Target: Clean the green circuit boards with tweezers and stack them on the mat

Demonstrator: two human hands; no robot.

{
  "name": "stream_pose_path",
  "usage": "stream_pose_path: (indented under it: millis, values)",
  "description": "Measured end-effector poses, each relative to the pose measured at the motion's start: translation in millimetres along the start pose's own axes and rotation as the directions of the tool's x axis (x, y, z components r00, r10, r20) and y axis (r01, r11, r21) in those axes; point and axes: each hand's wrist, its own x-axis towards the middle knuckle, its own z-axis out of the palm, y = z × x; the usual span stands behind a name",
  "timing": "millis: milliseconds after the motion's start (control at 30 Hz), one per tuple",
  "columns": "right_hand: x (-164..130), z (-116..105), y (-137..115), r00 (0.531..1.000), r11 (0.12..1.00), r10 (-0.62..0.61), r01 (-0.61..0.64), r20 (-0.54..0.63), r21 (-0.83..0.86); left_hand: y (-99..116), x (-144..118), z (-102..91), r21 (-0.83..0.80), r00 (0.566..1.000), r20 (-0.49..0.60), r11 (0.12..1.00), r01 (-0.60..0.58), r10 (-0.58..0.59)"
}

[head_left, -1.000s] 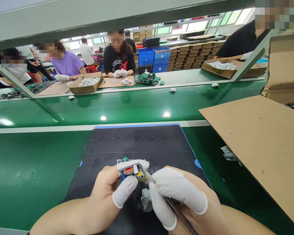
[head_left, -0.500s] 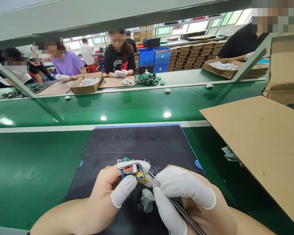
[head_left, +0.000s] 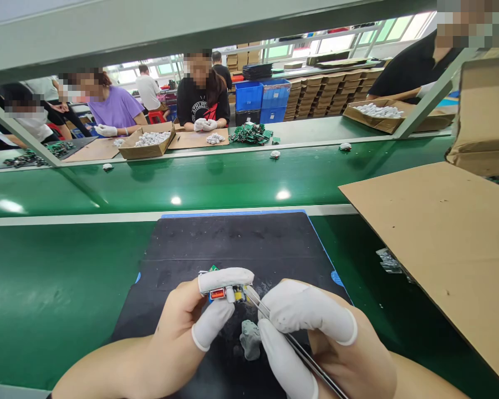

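Note:
My left hand (head_left: 191,321), with white finger cots, pinches a small circuit board (head_left: 227,292) that carries an orange part and a yellow part. It holds the board just above the black mat (head_left: 233,238). My right hand (head_left: 316,338), also in finger cots, grips metal tweezers (head_left: 283,338) whose tips touch the board's right side. A small grey lump (head_left: 249,338) lies on the mat below the board, between my two hands.
A large cardboard sheet (head_left: 441,238) lies to the right, with an open carton (head_left: 486,111) behind it. A green conveyor belt (head_left: 212,177) carries small white parts past. Beyond it several people sit at a bench with cartons of white parts and green boards.
My left hand has tilted the board flatter, so its forefinger now covers most of it. The tweezers stay at the board. The white parts on the belt have drifted left.

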Motion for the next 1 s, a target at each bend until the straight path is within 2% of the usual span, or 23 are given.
stream_pose_path:
  millis: [367, 533, 600, 800, 1000]
  values:
    - [0.2, -0.2, 0.1, 0.999, 0.999, 0.034, -0.034, -0.036, -0.003, -1.6, -5.1, -0.9, 0.070, 0.997, -0.001, 0.994, -0.081, 0.082]
    - [-0.1, -3.0, -1.8, 0.997, 0.998, 0.058, -0.059, -0.059, -0.011, -1.7, -5.4, -1.2, 0.105, 0.999, -0.015, 0.994, -0.039, 0.041]
    - [-0.3, -3.5, -1.9, 0.998, 0.999, 0.054, -0.054, -0.044, -0.008, -1.2, -5.2, -1.3, 0.100, 0.999, -0.005, 0.994, -0.037, 0.038]
    - [-1.7, -3.3, -0.9, 0.999, 0.999, 0.040, -0.040, -0.025, -0.020, -0.9, -3.9, -0.3, 0.040, 0.991, 0.011, 0.991, -0.131, 0.131]
    - [-2.4, -5.5, -1.0, 0.999, 0.998, 0.032, -0.033, -0.022, -0.046, 0.9, -2.6, 0.4, 0.053, 0.990, 0.007, 0.988, -0.142, 0.142]
